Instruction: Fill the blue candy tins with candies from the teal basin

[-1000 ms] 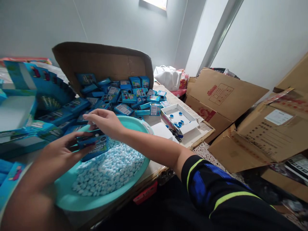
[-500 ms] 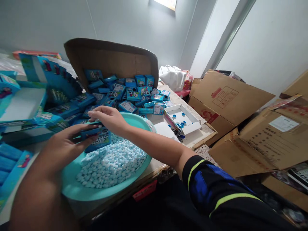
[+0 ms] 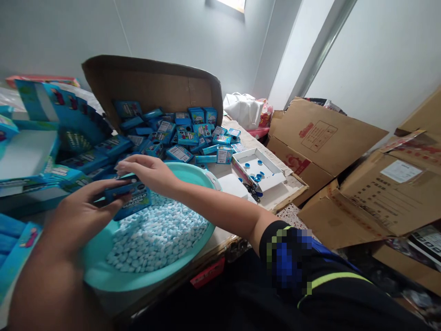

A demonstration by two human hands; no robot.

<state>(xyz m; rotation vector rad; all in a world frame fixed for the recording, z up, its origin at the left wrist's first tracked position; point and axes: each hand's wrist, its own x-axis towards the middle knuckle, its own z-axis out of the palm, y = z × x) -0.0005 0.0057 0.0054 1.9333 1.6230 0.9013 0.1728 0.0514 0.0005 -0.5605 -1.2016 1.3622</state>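
My left hand (image 3: pixel 82 207) grips a small blue candy box (image 3: pixel 138 202) by its sides, tilted over a turquoise basin (image 3: pixel 110 280). Pale blue and white candies (image 3: pixel 158 239) fill much of the basin. Just above the box's upper edge is my right hand (image 3: pixel 151 172), its fingers bent and drawn together; whatever they pinch is hidden. One small white piece (image 3: pixel 134 180) shows at the box's top edge, below the right hand.
Behind the basin, many similar blue boxes (image 3: pixel 188 135) lie heaped against an upright brown carton (image 3: pixel 144 78). Larger blue display boxes (image 3: pixel 27 147) crowd the left. To the right stands a white tray (image 3: pixel 265 184) with several blue caps. Brown cartons (image 3: pixel 330 138) fill the far right.
Both hands and the box stay over the basin in nearly the same pose. The whole view has shifted slightly, so things appear a little further left.
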